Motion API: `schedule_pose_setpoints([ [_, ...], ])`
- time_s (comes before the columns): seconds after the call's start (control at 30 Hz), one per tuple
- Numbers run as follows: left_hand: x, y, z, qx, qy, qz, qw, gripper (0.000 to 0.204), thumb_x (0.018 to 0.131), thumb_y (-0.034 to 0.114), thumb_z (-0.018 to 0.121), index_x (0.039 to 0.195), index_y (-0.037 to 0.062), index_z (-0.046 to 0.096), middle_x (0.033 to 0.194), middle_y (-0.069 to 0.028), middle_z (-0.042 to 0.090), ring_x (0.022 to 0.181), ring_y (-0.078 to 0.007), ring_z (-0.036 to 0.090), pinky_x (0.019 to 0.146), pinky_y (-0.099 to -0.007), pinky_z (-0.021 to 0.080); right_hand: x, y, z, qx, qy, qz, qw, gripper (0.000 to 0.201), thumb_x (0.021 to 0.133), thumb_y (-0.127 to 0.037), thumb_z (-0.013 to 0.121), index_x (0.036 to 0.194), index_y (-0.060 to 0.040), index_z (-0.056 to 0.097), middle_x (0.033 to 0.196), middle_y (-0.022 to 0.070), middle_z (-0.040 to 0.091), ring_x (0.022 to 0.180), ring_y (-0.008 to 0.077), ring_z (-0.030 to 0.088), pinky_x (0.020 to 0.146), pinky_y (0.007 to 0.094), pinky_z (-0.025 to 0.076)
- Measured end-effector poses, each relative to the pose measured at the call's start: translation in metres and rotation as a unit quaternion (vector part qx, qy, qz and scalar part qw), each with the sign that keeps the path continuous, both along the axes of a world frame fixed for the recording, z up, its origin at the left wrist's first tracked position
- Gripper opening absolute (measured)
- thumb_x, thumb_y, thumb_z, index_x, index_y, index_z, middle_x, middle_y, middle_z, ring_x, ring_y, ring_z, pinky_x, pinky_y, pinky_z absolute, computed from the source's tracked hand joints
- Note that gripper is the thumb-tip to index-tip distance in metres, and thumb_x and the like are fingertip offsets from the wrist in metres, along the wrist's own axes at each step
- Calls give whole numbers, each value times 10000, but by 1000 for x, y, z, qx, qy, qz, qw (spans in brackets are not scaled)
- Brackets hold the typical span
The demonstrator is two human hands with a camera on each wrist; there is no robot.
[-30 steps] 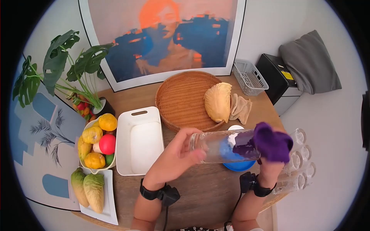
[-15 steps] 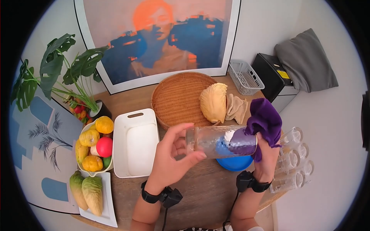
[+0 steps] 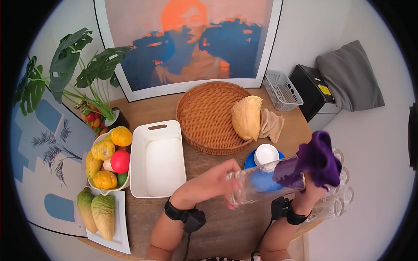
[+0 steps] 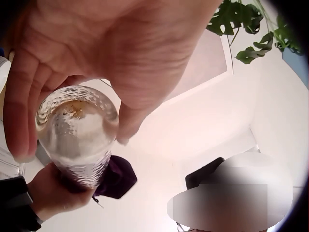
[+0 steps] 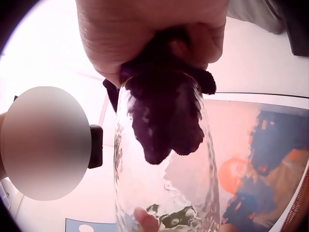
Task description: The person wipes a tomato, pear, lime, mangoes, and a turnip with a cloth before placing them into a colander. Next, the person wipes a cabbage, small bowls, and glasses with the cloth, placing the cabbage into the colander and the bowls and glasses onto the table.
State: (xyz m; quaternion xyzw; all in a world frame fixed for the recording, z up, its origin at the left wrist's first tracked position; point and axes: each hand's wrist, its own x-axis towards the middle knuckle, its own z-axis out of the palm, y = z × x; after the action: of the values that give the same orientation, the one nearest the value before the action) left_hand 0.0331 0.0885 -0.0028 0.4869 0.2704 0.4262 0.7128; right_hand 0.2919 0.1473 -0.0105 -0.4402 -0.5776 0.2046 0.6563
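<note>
A clear textured glass (image 3: 248,188) is held on its side above the table, its base toward the left. My left hand (image 3: 209,185) grips the base end; in the left wrist view the fingers and thumb curve round the glass (image 4: 77,130). At the rim my right hand (image 3: 308,191) holds a purple cloth (image 3: 320,161), part of it pushed inside the glass. The right wrist view shows the cloth (image 5: 166,116) hanging into the mouth, with the right hand (image 5: 154,38) bunched against the rim.
Several glasses (image 3: 333,208) stand at the right edge. Behind the held glass are a blue plate (image 3: 250,162) and white bowl (image 3: 266,154). Farther off lie a wicker tray (image 3: 204,113), white bin (image 3: 159,174), fruit bowl (image 3: 93,185), white plate (image 3: 124,226) and grey basket (image 3: 283,91).
The glass has tilted, its base end lower, and has moved right in the head view with both hands. The white bowl behind it has come into fuller view.
</note>
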Motion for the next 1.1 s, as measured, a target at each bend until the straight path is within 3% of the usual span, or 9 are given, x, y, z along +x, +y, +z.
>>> schedule_pose_setpoints([
  [0.07,9,-1,1,-8,-19,-15,1000,489,891,324,718,1185,28,464,999,-71,642,887,-146,657,712,-299,564,-8,5,15,-13,141,70,987,619,701,-79,834,1240,10,543,1163,88,622,1079,207,592,980,339,439],
  [0.3,36,-12,20,110,313,-3,943,698,759,264,814,1311,26,458,1160,-141,640,1058,-241,629,877,-356,489,-6,-5,36,-45,155,121,979,543,716,-59,807,1199,15,570,1123,78,640,1019,185,613,938,320,466],
  [0.53,61,-28,-25,165,343,240,893,656,751,249,790,1283,21,482,1184,-225,588,1081,-402,584,921,-442,475,-36,-33,57,36,-158,161,974,369,682,-58,734,1019,31,612,819,148,674,741,230,682,720,315,523],
  [0.6,57,-30,-37,305,428,368,767,694,717,193,816,1287,0,471,1205,-188,550,1098,-366,581,906,-415,491,-48,-36,50,17,-166,162,973,360,701,-76,735,1023,24,610,820,164,671,737,286,693,704,330,530],
  [0.7,48,-37,-50,339,496,436,670,681,711,150,803,1283,-17,475,1230,-187,525,1113,-350,572,893,-401,498,-55,-41,43,-27,-166,154,974,348,715,-74,734,1026,5,599,829,174,676,749,352,687,673,355,531],
  [0.8,47,-45,-49,360,518,428,648,654,701,104,790,1268,-24,493,1215,-183,534,1099,-339,579,882,-391,504,-59,-50,35,-76,-180,168,966,342,718,-68,733,1022,-1,593,832,182,675,751,375,678,661,369,529],
  [0.83,48,-49,-48,358,516,433,647,654,701,104,790,1268,-24,493,1215,-183,534,1099,-339,579,882,-391,504,-59,-53,34,-81,-181,174,965,336,720,-66,732,1018,-3,591,833,184,674,750,385,673,655,377,528],
  [1.0,41,-59,-48,222,400,253,852,735,717,134,801,1350,19,447,1248,-199,527,1142,-387,548,966,-438,457,-50,-61,36,62,-225,222,947,358,703,-64,745,1029,-10,607,841,165,674,742,358,671,652,374,523],
  [1.1,35,-60,-57,298,329,216,870,763,690,137,820,1351,28,455,1295,-197,533,1171,-361,551,994,-432,442,-44,-62,47,165,-281,266,907,364,674,-93,771,1000,-16,627,856,145,675,721,338,666,633,350,517],
])
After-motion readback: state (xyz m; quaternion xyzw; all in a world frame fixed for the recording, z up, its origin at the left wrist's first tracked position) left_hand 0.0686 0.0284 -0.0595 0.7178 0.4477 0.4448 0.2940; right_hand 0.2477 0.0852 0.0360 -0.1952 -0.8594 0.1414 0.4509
